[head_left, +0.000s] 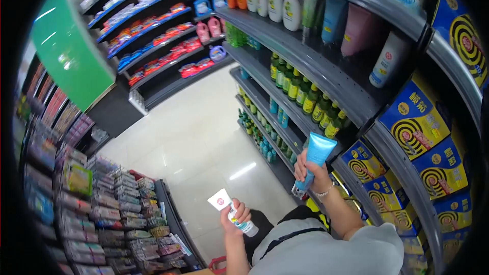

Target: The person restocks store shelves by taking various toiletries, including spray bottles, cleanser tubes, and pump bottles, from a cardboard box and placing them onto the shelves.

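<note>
My left hand [235, 218] is closed around a white squeeze tube [220, 201] with a red round logo on its wide end and a clear-looking cap at the lower end. To the right and higher, my right hand [311, 173] grips a light blue squeeze tube [322, 148], its wide end pointing up. A bracelet [324, 191] circles my right wrist. The blue tube is near the shelf edge, in front of a row of green and yellow bottles [305, 94]. Both tubes are apart from each other, held in front of my body.
On the upper right shelf [305, 46] stand white bottles [275, 4], a blue tube [334, 18], a pink tube [357, 29] and a white spray can [389, 60]. Blue and yellow boxes [415, 117] fill the right shelving. Racks of packets [109, 214] line the left side, beside a pale tiled aisle [188, 122].
</note>
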A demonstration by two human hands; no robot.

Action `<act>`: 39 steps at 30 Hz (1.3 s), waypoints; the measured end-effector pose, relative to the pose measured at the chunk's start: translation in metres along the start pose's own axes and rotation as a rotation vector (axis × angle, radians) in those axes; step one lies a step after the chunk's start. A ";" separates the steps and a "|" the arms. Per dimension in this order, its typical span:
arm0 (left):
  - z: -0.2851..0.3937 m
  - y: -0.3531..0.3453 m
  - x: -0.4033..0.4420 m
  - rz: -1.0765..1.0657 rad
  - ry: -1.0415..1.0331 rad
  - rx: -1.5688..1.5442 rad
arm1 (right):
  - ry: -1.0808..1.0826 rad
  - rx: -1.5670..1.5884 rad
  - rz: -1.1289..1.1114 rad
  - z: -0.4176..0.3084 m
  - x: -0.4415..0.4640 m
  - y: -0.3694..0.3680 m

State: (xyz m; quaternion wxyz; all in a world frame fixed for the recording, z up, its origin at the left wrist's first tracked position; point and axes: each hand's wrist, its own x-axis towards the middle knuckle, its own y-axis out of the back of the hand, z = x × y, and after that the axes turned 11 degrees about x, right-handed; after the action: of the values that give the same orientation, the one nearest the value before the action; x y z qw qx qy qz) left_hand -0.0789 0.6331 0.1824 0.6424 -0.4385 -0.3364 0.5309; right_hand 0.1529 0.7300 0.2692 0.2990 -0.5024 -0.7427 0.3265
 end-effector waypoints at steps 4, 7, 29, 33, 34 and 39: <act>0.019 0.018 0.045 0.022 0.118 0.024 | 0.091 -0.136 0.180 -0.001 0.029 -0.001; 0.040 0.047 0.084 0.018 0.215 0.126 | 0.190 -0.232 0.198 0.002 0.063 0.003; 0.113 0.041 0.337 -0.217 0.882 0.649 | 0.410 -0.469 0.478 0.026 0.194 -0.013; 0.085 0.025 0.340 -0.311 0.997 0.752 | 0.569 -0.262 0.438 0.017 0.187 -0.003; 0.079 0.023 0.344 -0.350 1.021 0.821 | 0.580 -0.260 0.441 0.015 0.191 -0.001; 0.075 0.013 0.374 -0.559 1.072 0.912 | 0.624 -0.500 0.349 0.001 0.211 -0.028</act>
State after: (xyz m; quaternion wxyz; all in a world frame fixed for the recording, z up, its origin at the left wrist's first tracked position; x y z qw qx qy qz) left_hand -0.0726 1.0149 0.1868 0.9465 -0.2258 0.1763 0.1487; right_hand 0.0698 0.9206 0.3155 0.3188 -0.7519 -0.5769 0.0150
